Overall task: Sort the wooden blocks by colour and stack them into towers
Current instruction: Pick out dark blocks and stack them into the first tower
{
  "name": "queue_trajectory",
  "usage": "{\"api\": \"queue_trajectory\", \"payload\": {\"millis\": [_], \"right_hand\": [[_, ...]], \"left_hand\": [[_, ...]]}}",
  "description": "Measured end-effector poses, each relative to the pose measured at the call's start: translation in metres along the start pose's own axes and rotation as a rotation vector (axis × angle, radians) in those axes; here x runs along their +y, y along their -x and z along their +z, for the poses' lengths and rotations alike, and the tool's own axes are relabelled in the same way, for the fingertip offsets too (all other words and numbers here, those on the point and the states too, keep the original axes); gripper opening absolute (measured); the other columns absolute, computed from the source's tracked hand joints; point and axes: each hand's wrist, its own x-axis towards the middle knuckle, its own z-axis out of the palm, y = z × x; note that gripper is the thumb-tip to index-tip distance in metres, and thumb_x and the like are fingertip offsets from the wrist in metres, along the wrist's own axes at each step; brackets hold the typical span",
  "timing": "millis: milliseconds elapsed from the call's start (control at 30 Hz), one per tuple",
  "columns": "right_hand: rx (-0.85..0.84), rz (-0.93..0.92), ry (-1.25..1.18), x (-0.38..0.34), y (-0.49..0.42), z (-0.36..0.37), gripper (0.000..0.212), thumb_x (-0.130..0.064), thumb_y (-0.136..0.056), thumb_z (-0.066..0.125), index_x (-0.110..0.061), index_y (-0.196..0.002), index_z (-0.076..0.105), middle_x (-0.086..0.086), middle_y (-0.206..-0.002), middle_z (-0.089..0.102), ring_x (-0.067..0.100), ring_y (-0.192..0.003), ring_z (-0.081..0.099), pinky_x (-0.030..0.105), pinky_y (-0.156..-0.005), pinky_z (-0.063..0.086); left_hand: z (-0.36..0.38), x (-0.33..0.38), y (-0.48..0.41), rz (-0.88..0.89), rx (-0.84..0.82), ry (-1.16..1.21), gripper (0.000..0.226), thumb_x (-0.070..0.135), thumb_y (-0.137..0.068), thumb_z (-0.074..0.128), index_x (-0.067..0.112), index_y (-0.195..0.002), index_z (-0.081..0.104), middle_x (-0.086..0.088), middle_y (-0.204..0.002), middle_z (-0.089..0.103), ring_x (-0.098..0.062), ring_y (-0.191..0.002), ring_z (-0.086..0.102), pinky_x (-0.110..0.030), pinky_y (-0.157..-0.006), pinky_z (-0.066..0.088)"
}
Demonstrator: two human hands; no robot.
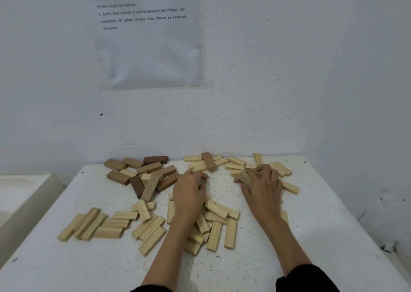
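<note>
Blocks [216, 209], wood, loose on white table [311, 225]. Pale group [106, 225] lies flat near-left; brown heap [144, 173] sits back-left by the wall [289, 91]. Sheet [144, 47] above, legible: "Ambil blok berbaki di sekitar kawasan penindanan". Left hand [189, 193] curled, contents unclear. One brown block [209, 161] lies across a pale row [195, 164] at the back edge. Right hand [263, 185] grips pale blocks [243, 178]. Bare tabletop front and right.

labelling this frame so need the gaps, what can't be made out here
Head view, left hand: its curled fingers hide whether its grip holds anything.
Head view, right hand: fingers hide how many pale blocks it grips.
Head view, wall sheet: top lines cut off by the frame edge.
</note>
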Motion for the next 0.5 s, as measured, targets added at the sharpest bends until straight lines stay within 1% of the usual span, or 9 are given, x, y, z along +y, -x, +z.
{"api": "queue_trajectory", "payload": {"millis": [67,133,200,267,300,367,400,500], "right_hand": [[0.017,-0.012,-0.025,0.003,-0.001,0.002,0.042,-0.023,-0.049,0.091,-0.014,-0.084,0.07,0.011,-0.092,0.061,0.033,-0.083,0.059,0.042,-0.067,0.049],[0.033,-0.033,-0.021,0.005,-0.001,0.005,0.044,-0.025,-0.047,0.092,-0.014,-0.083,0.069,0.009,-0.091,0.063,0.032,-0.085,0.058,0.045,-0.072,0.049],[0.06,-0.062,-0.03,0.004,-0.001,0.007,0.042,-0.029,-0.049,0.09,-0.014,-0.083,0.069,0.007,-0.091,0.063,0.028,-0.089,0.052,0.047,-0.081,0.046],[0.108,-0.104,-0.089,0.001,-0.003,0.005,0.034,-0.034,-0.061,0.082,-0.014,-0.084,0.068,0.006,-0.091,0.064,0.022,-0.092,0.042,0.043,-0.087,0.035],[0.126,-0.125,-0.142,-0.002,-0.002,0.002,0.029,-0.038,-0.069,0.073,-0.014,-0.087,0.067,0.005,-0.091,0.064,0.02,-0.093,0.041,0.038,-0.087,0.031],[0.132,-0.145,-0.299,-0.008,-0.001,-0.006,0.032,-0.042,-0.081,0.053,-0.014,-0.093,0.065,0.002,-0.091,0.064,0.016,-0.092,0.043,0.031,-0.083,0.031],[0.136,-0.145,-0.39,-0.01,0.0,-0.011,0.034,-0.041,-0.084,0.049,-0.014,-0.095,0.065,0.0,-0.091,0.063,0.013,-0.09,0.044,0.028,-0.08,0.033],[0.213,-0.11,-0.562,-0.016,0.007,-0.027,0.032,-0.039,-0.088,0.053,-0.01,-0.094,0.063,-0.003,-0.086,0.06,0.005,-0.085,0.041,0.017,-0.075,0.033]], "left_hand": [[0.0,-0.001,0.0,0.0,0.006,0.023,0.024,0.012,-0.089,0.059,0.021,-0.108,0.069,0.0,-0.106,0.061,-0.02,-0.1,0.052,-0.028,-0.071,0.043],[0.0,-0.001,0.0,-0.004,0.006,0.045,0.023,0.012,-0.088,0.059,0.022,-0.107,0.069,0.001,-0.105,0.06,-0.019,-0.099,0.052,-0.027,-0.069,0.041],[-0.002,-0.001,0.0,-0.005,0.008,0.068,0.023,0.011,-0.087,0.06,0.022,-0.106,0.069,0.002,-0.104,0.059,-0.019,-0.098,0.053,-0.027,-0.069,0.041],[-0.004,0.0,-0.001,-0.003,0.024,0.072,0.023,0.011,-0.086,0.061,0.022,-0.104,0.069,0.003,-0.105,0.06,-0.018,-0.096,0.055,-0.029,-0.07,0.045],[-0.006,0.001,-0.001,-0.001,0.034,0.075,0.022,0.011,-0.086,0.062,0.022,-0.104,0.07,0.003,-0.104,0.061,-0.018,-0.094,0.056,-0.03,-0.071,0.046],[-0.008,0.003,0.0,0.012,0.059,0.113,0.02,0.009,-0.087,0.062,0.021,-0.101,0.07,0.002,-0.101,0.062,-0.016,-0.088,0.057,-0.028,-0.07,0.046],[-0.009,0.004,0.001,0.022,0.072,0.142,0.019,0.009,-0.088,0.061,0.02,-0.099,0.071,0.002,-0.099,0.062,-0.016,-0.084,0.057,-0.028,-0.069,0.046],[-0.015,0.008,0.004,0.047,0.096,0.208,0.017,0.008,-0.088,0.062,0.02,-0.096,0.071,0.003,-0.094,0.062,-0.014,-0.082,0.056,-0.027,-0.069,0.047]]}}
